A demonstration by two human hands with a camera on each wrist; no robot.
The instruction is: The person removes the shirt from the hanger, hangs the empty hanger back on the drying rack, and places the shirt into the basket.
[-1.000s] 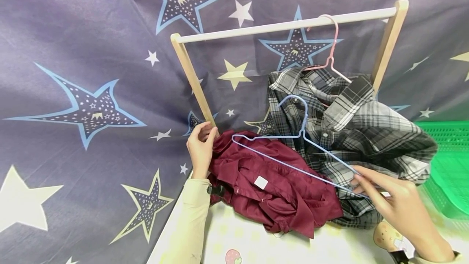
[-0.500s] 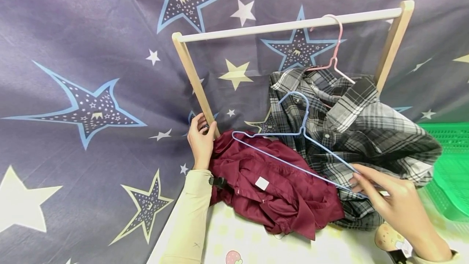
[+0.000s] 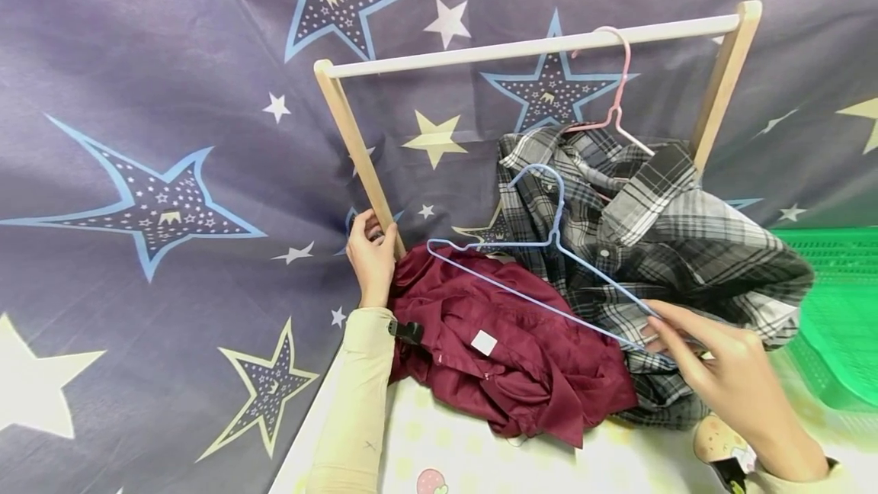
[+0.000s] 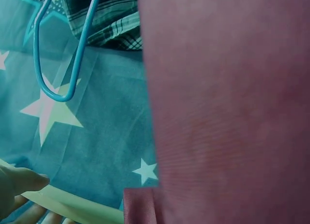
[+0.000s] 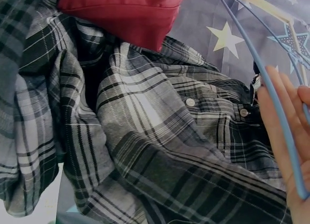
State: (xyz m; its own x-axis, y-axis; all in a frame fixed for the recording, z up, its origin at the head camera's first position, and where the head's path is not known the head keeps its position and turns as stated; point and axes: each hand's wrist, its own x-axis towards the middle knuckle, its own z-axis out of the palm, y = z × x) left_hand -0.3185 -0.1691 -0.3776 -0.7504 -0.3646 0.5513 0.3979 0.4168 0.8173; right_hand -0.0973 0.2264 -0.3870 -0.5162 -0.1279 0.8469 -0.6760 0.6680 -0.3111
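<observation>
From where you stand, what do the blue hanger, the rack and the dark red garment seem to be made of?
Blue hanger: thin bent wire, probably coated metal, smooth pale blue. Rack: pale unpainted wood posts by the grain colour, with a white rail of unclear material. Dark red garment: thin woven cloth, matte, creasing softly.

Star-print purple backdrop cloth (image 3: 171,97), green basket (image 3: 840,311) at right

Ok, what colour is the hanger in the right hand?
Light blue hanger, pinched at its end by the right hand; clearest in the head view.

Green basket (image 3: 840,311) cut off; contents perhaps hidden
</observation>
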